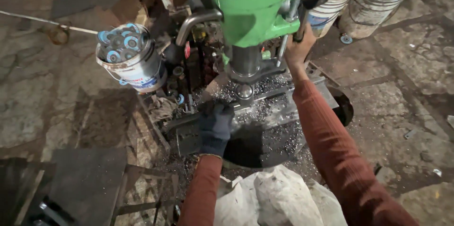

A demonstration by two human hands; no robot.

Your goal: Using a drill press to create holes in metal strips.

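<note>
While the green drill press (253,4) stands over its table (283,112), left hand (215,124), in a dark glove, grips a small workpiece under the chuck (245,91). Right hand (299,48) closed round the feed lever (302,18). Metal chips (269,108) already litter the table; bucket of blue-rimmed wheels (125,41) sits nearby.

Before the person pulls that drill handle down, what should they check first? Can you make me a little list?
1. Left hand in a dark glove holds the part below the spindle: ok.
2. Left fingers clear of the spindle: not ok, very close.
3. Right hand grips the feed handle: ok.
4. Metal chips off the drill table: not ok, many lie there.
5. Part clamped down: cannot tell.
6. Right hand gloved: not ok, bare.
</note>
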